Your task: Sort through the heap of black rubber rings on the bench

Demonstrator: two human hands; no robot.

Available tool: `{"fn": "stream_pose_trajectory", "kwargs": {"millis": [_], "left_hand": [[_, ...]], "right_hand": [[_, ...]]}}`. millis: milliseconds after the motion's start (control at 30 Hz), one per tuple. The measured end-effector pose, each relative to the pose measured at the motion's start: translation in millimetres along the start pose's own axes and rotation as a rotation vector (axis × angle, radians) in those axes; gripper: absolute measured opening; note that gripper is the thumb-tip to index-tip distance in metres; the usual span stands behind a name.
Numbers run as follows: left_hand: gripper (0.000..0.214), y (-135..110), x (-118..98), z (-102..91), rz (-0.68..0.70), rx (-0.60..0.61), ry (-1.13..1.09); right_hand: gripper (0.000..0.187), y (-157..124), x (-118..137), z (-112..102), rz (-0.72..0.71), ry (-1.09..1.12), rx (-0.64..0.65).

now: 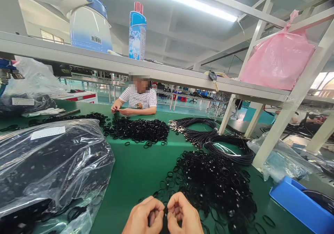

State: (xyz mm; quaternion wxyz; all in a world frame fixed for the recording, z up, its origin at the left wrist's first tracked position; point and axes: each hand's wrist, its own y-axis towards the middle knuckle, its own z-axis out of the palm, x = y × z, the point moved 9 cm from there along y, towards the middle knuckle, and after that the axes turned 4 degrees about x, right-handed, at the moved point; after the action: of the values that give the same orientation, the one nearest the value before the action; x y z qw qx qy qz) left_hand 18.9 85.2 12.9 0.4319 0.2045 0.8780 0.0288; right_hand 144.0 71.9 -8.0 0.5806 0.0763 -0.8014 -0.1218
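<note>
My left hand [143, 216] and my right hand [184, 215] meet at the bottom edge, fingers curled together on a small black rubber ring [165, 211] pinched between them. Just beyond my right hand a big heap of black rings [214, 181] lies on the green table [138, 168]. Loose rings are scattered around its edges.
A clear plastic bag of black parts [49, 164] fills the left. A coil of black cables [227, 145] lies behind the heap. A blue tray [300, 202] sits at right by a white frame leg [281, 122]. Across the table a person in a striped shirt [138, 100] works at another ring pile [138, 129].
</note>
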Motion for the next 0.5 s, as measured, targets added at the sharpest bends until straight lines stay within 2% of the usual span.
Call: {"fn": "stream_pose_trajectory", "kwargs": {"millis": [200,333,433,500], "left_hand": [[0.02,13.0,24.7,-33.3,-0.134,-0.054,0.079],[0.019,16.2,26.4,-36.1,-0.13,-0.026,0.162],[0.015,13.1,19.0,-30.2,-0.098,0.013,0.188],[0.015,9.8,13.8,-29.4,-0.087,0.01,0.214]], "right_hand": [[0.01,2.7,-3.6,-24.7,-0.014,-0.103,-0.085],[0.014,1.7,18.9,-37.9,-0.081,-0.323,-0.031],[0.021,-5.4,42.1,-24.1,-0.206,-0.481,0.072],[0.019,-16.7,52.6,0.0,-0.342,-0.493,0.15]]}}
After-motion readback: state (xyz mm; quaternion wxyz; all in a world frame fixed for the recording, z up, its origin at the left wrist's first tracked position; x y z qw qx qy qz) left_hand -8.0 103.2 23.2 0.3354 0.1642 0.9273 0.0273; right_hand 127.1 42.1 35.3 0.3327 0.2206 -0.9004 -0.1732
